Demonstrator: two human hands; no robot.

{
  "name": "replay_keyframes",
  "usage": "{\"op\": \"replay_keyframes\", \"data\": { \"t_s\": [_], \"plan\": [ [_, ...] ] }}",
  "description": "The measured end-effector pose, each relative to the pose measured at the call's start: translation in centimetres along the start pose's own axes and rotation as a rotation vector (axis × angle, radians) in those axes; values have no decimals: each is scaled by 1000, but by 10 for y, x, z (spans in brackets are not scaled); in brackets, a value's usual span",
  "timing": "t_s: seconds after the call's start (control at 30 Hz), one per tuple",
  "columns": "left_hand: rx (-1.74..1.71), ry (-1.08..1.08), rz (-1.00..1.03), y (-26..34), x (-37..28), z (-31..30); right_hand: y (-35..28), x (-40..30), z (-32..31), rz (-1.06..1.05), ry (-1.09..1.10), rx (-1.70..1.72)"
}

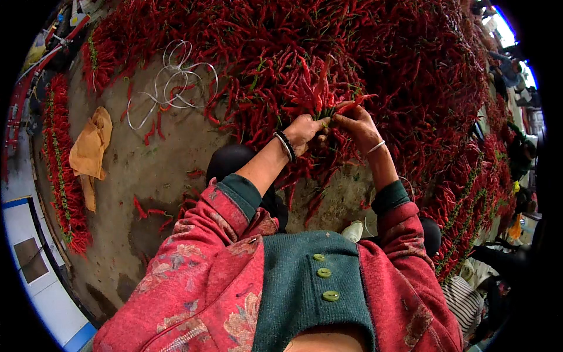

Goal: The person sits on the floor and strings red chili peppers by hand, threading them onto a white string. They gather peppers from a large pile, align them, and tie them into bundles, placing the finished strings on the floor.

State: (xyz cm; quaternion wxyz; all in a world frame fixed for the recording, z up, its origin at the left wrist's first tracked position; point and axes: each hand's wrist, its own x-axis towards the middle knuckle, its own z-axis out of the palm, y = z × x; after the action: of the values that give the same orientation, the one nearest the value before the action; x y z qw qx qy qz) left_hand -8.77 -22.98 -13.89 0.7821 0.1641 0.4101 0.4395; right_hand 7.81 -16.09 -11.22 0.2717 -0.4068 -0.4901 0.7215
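Note:
My left hand (305,132) closes around the green stems of a bunch of red chili peppers (317,94), whose tips point up and away from me. Close against it on the right, my right hand (357,125) pinches a red chili pepper (356,102) between thumb and fingers, near the stems of the bunch. Some of the fingers are hidden behind the stems. Beyond and below both hands spreads a large heap of loose red chili peppers (281,26).
White plastic strapping (184,75) lies in loops on the concrete floor (176,141). At the left are a strung row of chilies (61,167) and a crumpled orange-brown cloth or bag (91,143). More strung chilies (466,193) lie at the right, with other people beyond.

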Motion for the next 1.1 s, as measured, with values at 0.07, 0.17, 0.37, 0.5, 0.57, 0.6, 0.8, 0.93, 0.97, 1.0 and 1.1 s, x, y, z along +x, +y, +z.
{"op": "replay_keyframes", "data": {
  "t_s": [0.07,0.17,0.37,0.5,0.57,0.6,0.8,0.93,0.97,1.0,1.1],
  "plan": [
    [22,20,14,0,2,-2,0,1,2,-27,-18,-13],
    [94,92,4,-1,2,-1,2,0,2,-57,-39,-5],
    [20,99,-9,2,-2,12,-8,0,-4,-77,-2,-91],
    [25,10,-83,-5,4,7,-4,6,-7,-217,43,-169],
    [38,-57,-165,-3,5,-1,-2,9,-9,-186,15,-276],
    [322,-65,-89,-1,1,-1,-1,6,0,-194,49,-236],
    [-242,-204,-203,-51,-12,21,7,-45,-26,-102,327,-508],
    [-336,-241,-269,-47,-90,9,-117,-87,61,-749,-172,-1349],
    [-291,-304,-263,-45,-98,5,-103,-94,67,-769,-325,-1394],
    [-236,-195,-330,-14,-136,31,-106,-100,89,-750,-580,-1506],
    [-317,-190,-463,-28,-163,24,-56,-86,109,-908,-855,-1425]
  ]
}}
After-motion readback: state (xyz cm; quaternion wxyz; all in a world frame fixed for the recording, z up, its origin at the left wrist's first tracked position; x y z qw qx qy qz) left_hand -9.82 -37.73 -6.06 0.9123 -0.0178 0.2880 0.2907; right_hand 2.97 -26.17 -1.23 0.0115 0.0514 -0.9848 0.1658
